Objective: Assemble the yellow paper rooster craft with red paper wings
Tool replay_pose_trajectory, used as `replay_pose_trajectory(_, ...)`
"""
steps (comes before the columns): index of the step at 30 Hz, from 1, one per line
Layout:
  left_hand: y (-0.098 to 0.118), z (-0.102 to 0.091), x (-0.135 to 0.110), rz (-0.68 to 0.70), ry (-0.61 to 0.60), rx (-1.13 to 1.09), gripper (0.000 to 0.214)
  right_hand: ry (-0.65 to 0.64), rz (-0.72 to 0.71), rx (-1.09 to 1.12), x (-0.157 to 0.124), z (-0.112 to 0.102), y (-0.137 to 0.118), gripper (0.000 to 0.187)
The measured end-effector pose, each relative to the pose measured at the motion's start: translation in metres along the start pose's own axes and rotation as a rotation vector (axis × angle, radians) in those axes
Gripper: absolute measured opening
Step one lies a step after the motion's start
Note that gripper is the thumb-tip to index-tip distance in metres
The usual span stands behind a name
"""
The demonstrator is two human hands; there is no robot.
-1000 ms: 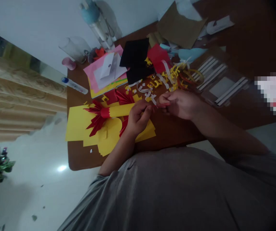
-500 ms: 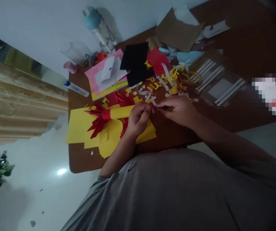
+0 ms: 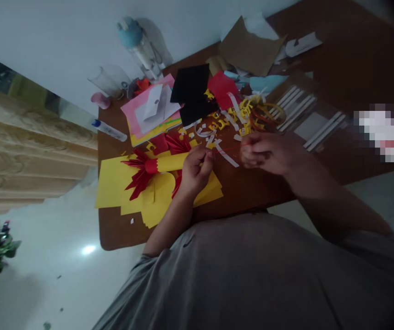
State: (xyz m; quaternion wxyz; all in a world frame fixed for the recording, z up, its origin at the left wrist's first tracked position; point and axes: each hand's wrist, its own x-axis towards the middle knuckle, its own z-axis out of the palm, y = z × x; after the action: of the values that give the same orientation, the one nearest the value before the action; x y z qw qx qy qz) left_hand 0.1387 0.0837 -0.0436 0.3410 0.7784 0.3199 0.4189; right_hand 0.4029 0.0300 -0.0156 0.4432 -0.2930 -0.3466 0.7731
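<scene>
My left hand (image 3: pixel 195 174) curls around the end of a yellow paper tube (image 3: pixel 171 161), which has a red band and a spray of pointed red paper fringe (image 3: pixel 138 176) at its far end. The tube lies over loose yellow paper sheets (image 3: pixel 112 183). My right hand (image 3: pixel 269 153) pinches a thin red paper strip (image 3: pixel 230 148) that runs toward my left hand. A white paper strip (image 3: pixel 227 158) lies on the brown table just below it. Scraps of yellow and white paper (image 3: pixel 224 123) are scattered beyond my hands.
Black paper (image 3: pixel 190 83), red paper (image 3: pixel 222 89) and a pink folder (image 3: pixel 148 107) lie on the wooden table (image 3: pixel 121 224). A glue stick (image 3: pixel 109 130), a pale blue-capped bottle (image 3: pixel 131 32), brown card (image 3: pixel 250 50) and a clear pack of white strips (image 3: pixel 307 114) surround them.
My right hand has moved right, away from my left hand, and the thin red strip now shows between them. A white strip lies near my hands. My left hand has hardly moved.
</scene>
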Motion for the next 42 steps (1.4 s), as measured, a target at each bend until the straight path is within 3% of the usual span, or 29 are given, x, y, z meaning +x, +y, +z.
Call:
replay_pose_trajectory(2,-0.001,-0.001,0.000,-0.028,0.001,0.003,0.051,-0.019,0.008,-0.090,-0.018,-0.012,-0.022,0.032)
replay_pose_trajectory(5,-0.002,-0.001,-0.001,-0.069,-0.003,0.020,0.054,0.092,-0.062,-0.205,-0.046,-0.025,-0.050,0.043)
replay_pose_trajectory(10,-0.001,-0.001,-0.002,-0.072,-0.049,0.038,0.056,0.275,-0.387,-0.373,-0.068,-0.022,-0.069,0.027)
replay_pose_trajectory(14,-0.001,-0.001,-0.003,-0.069,-0.049,0.012,0.053,0.347,-0.573,-0.302,-0.069,-0.015,-0.068,0.025)
replay_pose_trajectory(17,-0.002,0.000,-0.003,-0.055,-0.050,-0.044,0.047,0.485,-0.605,-0.391,-0.062,-0.012,-0.061,0.029)
replay_pose_trajectory(19,-0.002,0.001,-0.003,-0.069,-0.054,-0.065,0.046,0.573,-0.599,-0.622,-0.048,-0.009,-0.046,0.024)
replay_pose_trajectory(20,-0.002,0.001,-0.002,-0.077,-0.055,-0.067,0.047,0.558,-0.509,-0.795,-0.038,-0.007,-0.036,0.018)
replay_pose_trajectory(22,-0.001,0.001,-0.002,-0.086,-0.063,-0.060,0.049,0.461,-0.387,-1.048,-0.013,-0.003,-0.010,0.029)
replay_pose_trajectory(24,0.000,0.001,-0.001,-0.082,-0.077,-0.055,0.051,0.407,-0.385,-1.119,0.012,0.000,0.014,0.036)
replay_pose_trajectory(25,0.000,0.001,-0.001,-0.080,-0.080,-0.058,0.051,0.357,-0.387,-1.129,0.021,0.001,0.024,0.032)
replay_pose_trajectory(28,-0.001,0.000,-0.003,-0.084,-0.075,-0.081,0.046,0.323,-0.360,-1.047,0.033,0.000,0.036,0.027)
replay_pose_trajectory(33,-0.010,0.004,-0.008,-0.134,-0.062,-0.144,0.042,0.352,-0.319,-0.760,0.015,-0.003,0.019,0.033)
replay_pose_trajectory(42,-0.014,0.009,-0.009,-0.084,-0.061,-0.157,0.040,0.328,-0.469,-0.303,0.001,-0.007,0.001,0.023)
